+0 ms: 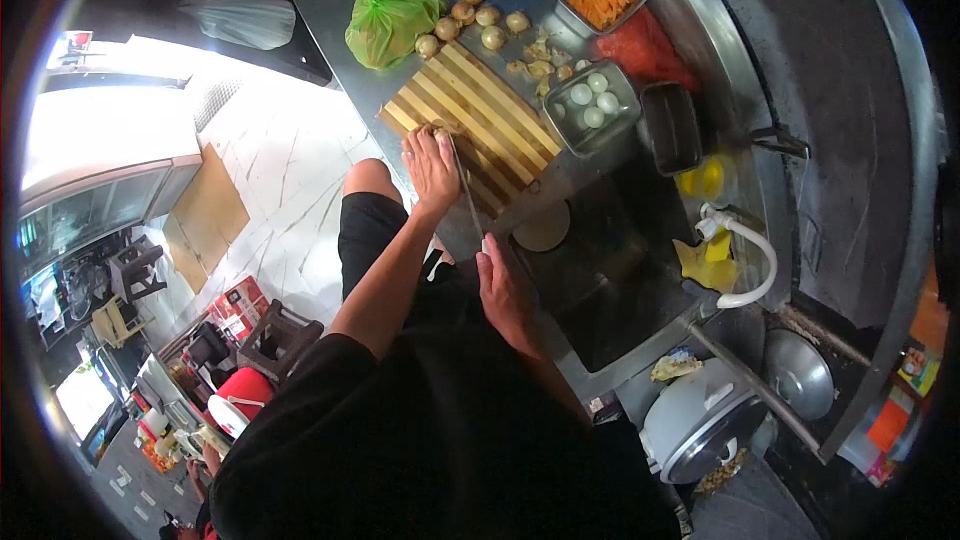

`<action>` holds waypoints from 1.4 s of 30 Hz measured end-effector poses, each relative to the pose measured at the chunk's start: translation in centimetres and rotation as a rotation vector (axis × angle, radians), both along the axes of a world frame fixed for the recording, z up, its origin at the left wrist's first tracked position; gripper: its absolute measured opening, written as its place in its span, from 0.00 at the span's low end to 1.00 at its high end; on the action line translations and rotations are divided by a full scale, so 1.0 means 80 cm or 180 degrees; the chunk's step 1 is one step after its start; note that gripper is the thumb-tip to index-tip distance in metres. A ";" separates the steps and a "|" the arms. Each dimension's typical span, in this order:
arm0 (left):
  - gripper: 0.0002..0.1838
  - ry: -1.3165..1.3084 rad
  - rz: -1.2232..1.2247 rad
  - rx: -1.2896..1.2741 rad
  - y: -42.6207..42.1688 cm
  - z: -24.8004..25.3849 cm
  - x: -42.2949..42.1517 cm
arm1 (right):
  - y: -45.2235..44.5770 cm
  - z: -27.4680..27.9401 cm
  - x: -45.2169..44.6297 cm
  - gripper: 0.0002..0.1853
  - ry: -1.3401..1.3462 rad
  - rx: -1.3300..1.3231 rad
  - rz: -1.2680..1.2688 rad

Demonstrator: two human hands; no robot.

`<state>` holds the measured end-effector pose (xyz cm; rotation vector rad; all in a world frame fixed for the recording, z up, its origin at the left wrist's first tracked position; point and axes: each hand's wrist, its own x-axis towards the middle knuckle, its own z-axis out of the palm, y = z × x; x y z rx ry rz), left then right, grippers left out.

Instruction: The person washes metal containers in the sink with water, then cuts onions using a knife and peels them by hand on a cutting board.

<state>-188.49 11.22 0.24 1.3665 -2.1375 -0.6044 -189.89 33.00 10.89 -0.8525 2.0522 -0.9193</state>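
My left hand [432, 170] presses an onion [441, 134] against the striped wooden cutting board [480, 100], near its left edge. In my right hand [502, 285] is the handle of a knife [468, 188], whose blade reaches up to the onion beside my left fingers. Several unpeeled onions [487, 16] lie beyond the board, next to a green plastic bag [395, 22]. To the board's right, a metal tray [622, 132] holds several peeled white onions [593, 117]. Loose onion skins [540, 65] are scattered between the board and the tray.
Carrot strips [597, 0] fill a metal container behind a red bag [645, 48]. An empty dark tray [671, 127] stands beside the onions. The sink [620, 285] with its white faucet [765, 260] is at right. Part of another person's arm [200, 470] shows at lower left.
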 end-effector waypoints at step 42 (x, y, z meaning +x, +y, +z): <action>0.21 0.0353 -0.0063 0.0135 -0.017 -0.006 0.006 | -0.133 -0.089 -0.035 0.13 0.0938 0.0418 0.0412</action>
